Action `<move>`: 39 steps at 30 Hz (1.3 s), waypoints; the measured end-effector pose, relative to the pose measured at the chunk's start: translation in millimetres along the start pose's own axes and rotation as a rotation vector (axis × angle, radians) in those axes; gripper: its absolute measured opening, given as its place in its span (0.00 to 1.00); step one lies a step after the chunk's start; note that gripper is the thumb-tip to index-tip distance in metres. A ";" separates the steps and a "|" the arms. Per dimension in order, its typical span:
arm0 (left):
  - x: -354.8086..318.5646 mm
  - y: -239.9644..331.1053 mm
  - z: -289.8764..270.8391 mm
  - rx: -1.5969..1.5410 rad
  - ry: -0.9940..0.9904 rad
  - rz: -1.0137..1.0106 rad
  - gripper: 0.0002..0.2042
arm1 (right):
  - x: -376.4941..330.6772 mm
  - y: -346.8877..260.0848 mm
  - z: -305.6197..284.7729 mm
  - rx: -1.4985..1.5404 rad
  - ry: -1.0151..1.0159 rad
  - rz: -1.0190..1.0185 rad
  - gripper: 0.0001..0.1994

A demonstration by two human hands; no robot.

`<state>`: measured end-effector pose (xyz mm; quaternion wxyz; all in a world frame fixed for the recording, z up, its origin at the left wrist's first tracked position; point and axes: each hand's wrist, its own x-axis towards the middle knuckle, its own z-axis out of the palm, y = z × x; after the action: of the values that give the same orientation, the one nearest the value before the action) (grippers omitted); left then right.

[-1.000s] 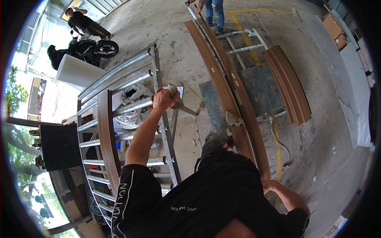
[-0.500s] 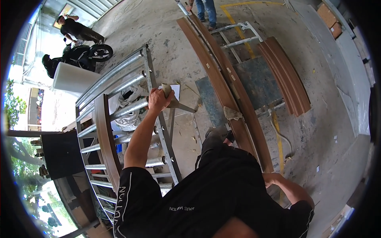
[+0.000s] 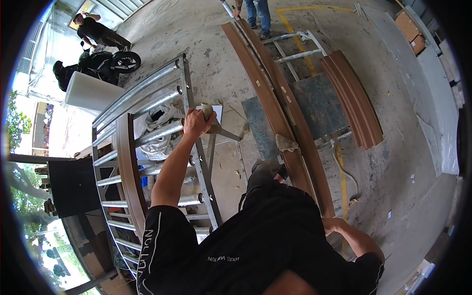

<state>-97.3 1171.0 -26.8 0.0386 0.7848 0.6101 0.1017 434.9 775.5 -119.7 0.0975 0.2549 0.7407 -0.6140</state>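
My left hand point(image 3: 196, 124) is closed around a crumpled beige rag point(image 3: 214, 128), held over the near rail of a metal roller stand point(image 3: 201, 162). At the lower end of two long brown boards point(image 3: 268, 108) is my right hand point(image 3: 334, 225). It is at or against the board end, its fingers mostly hidden. The boards lie side by side with a narrow dark gap between them. Another beige rag point(image 3: 286, 143) lies across the left one. At the far end, a co-worker's hand point(image 3: 238, 11) is close to the boards and a silvery tube point(image 3: 227, 7).
A brown profile point(image 3: 129, 162) lies across the stand's rollers. Right of the boards, more brown profiles point(image 3: 351, 98) rest by a dark sheet point(image 3: 319, 105) and a white metal frame point(image 3: 300, 56). A hose point(image 3: 348, 174) curves over the floor. A motorcycle point(image 3: 98, 64) and another person point(image 3: 101, 33) are far left.
The view has shifted slightly. My left hand keeps its grip on the rag over the rail, and my right hand stays by the board end.
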 end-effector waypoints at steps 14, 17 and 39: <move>0.0 1.8 -2.4 -0.035 -0.015 0.011 0.23 | -0.4 5.6 0.7 0.123 0.089 -0.004 0.25; 0.1 0.1 -0.8 -0.041 0.001 0.025 0.23 | -1.2 2.9 -3.6 0.052 -0.082 0.112 0.25; -0.1 -2.2 -0.1 0.002 -0.025 0.008 0.20 | -2.6 -16.8 -21.9 0.145 -0.052 0.092 0.28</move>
<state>-99.4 1171.4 -27.2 0.0450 0.7886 0.6064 0.0917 432.5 793.9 -99.1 0.1262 0.2789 0.6790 -0.6673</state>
